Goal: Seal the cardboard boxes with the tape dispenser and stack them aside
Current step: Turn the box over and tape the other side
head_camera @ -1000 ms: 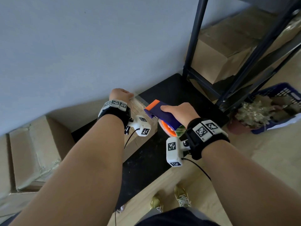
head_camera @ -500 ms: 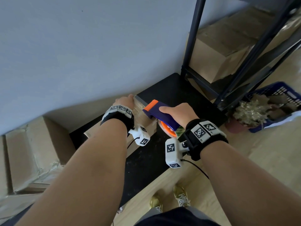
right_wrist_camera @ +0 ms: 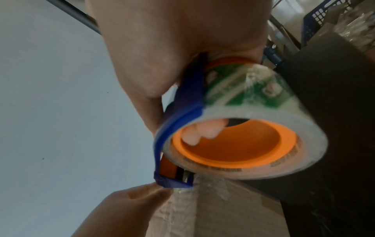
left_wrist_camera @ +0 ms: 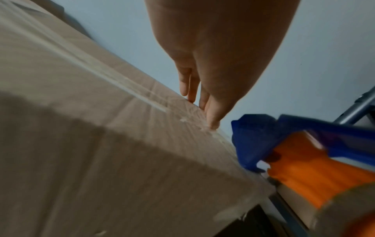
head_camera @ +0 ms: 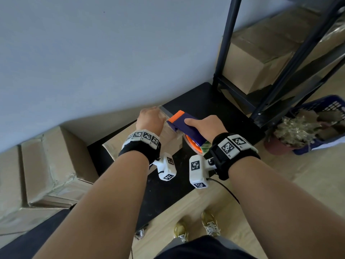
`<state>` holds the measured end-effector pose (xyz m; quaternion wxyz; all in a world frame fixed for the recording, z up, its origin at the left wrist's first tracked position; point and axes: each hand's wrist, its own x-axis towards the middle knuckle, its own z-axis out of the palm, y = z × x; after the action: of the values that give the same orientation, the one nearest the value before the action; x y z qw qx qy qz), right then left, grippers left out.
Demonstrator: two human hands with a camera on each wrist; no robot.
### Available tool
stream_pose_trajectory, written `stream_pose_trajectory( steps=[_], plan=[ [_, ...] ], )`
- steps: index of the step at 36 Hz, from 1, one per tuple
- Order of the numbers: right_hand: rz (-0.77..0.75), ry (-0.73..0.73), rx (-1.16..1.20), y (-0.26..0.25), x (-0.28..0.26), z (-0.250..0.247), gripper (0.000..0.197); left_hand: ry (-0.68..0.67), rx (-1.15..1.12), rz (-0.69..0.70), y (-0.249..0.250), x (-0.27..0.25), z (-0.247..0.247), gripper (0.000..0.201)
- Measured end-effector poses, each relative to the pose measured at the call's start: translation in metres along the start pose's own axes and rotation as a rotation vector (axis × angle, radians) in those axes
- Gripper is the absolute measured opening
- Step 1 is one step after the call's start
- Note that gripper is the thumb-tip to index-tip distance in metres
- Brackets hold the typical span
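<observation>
A cardboard box [head_camera: 119, 144] lies on a black platform [head_camera: 203, 101] by the wall, with clear tape along its top seam [left_wrist_camera: 113, 80]. My left hand [head_camera: 151, 118] rests on the box's far end, its straight fingers [left_wrist_camera: 211, 112] pressing the tape at the edge. My right hand [head_camera: 205, 126] grips a blue and orange tape dispenser [head_camera: 184, 126] just right of the left hand, its front at the box's far corner [right_wrist_camera: 202, 186]. Fingertips [right_wrist_camera: 202, 131] curl inside the orange core of the tape roll [right_wrist_camera: 284, 115].
Taped cardboard boxes [head_camera: 46, 165] are stacked at the left against the wall. A black metal rack [head_camera: 280, 81] holding more boxes [head_camera: 252, 68] stands at the right. A blue basket [head_camera: 326, 116] sits on the wooden floor beyond it.
My left hand has slid a little right along the box's far end, closer to the dispenser. The right hand and dispenser have barely moved.
</observation>
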<state>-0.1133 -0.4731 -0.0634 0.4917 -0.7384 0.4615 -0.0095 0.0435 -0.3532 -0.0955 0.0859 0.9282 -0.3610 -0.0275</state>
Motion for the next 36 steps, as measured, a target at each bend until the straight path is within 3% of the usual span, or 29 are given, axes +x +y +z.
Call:
stream_pose_trajectory(
  steps=[3,8,13,18,23,36],
  plan=[
    [0.007,-0.019,0.003,0.001,-0.001,-0.001,0.050,-0.094,0.178,0.137,-0.002,-0.005,0.004,0.045],
    [0.016,-0.043,0.025,0.004,-0.008,-0.007,0.048,-0.209,0.410,0.165,0.001,-0.001,0.005,0.051],
    [0.049,-0.048,0.052,0.016,-0.016,-0.019,0.045,-0.229,0.445,0.147,0.007,-0.001,0.006,0.053],
    [0.097,-0.082,0.121,0.037,-0.026,-0.034,0.035,-0.259,0.338,0.105,0.005,0.002,0.011,0.055],
    [0.162,-0.133,0.142,0.059,-0.032,-0.044,0.043,-0.161,-0.035,-0.144,0.013,-0.006,0.012,0.068],
    [0.195,-0.106,0.120,0.061,-0.029,-0.022,0.042,-0.239,0.054,-0.184,0.024,-0.021,0.020,0.096]
  ],
)
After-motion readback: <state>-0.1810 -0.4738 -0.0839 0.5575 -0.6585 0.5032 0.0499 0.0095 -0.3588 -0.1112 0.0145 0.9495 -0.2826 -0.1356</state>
